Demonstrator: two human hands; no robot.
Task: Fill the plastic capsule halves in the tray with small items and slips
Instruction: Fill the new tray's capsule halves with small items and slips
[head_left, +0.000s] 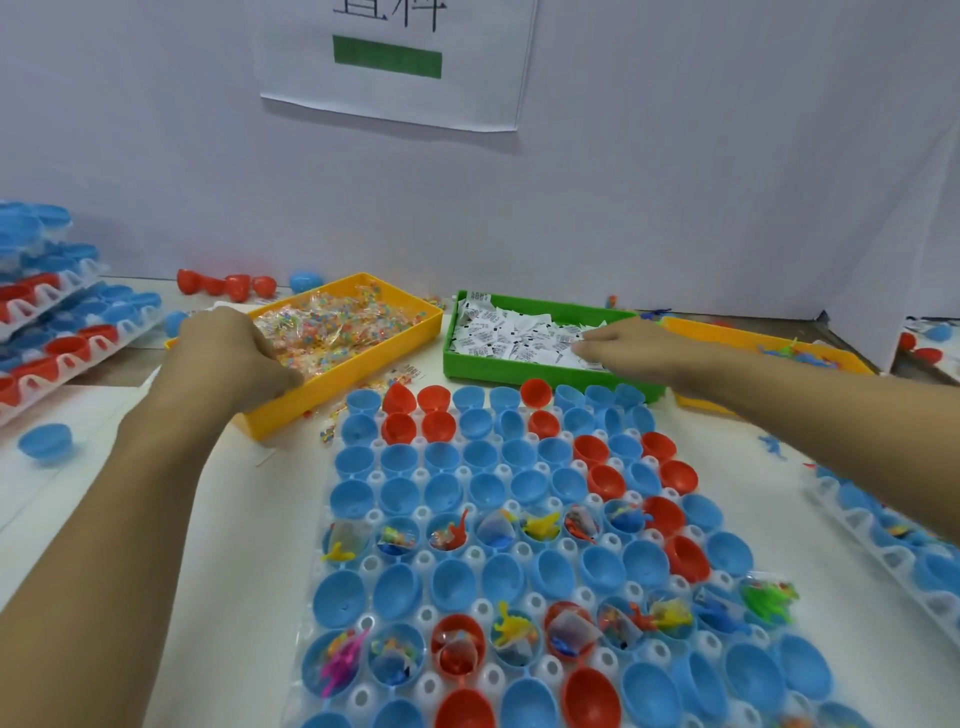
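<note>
A white tray (418, 558) in front of me holds several blue and red capsule halves (488, 488). Two of its rows carry small toys and packets (540, 525); the other halves are bare. My left hand (228, 353) reaches into the yellow bin (363, 358) of colourful bead packets (332, 327), fingers curled down among them. My right hand (623, 345) reaches into the green bin (519, 369) of white printed slips (514, 332), fingertips on the slips. What either hand holds is hidden.
Stacked trays of capsule halves (67, 322) stand at the left, another tray (893, 540) at the right. A second yellow bin (769, 343) with small toys lies behind my right arm. Loose red and blue halves (228, 286) lie near the white wall.
</note>
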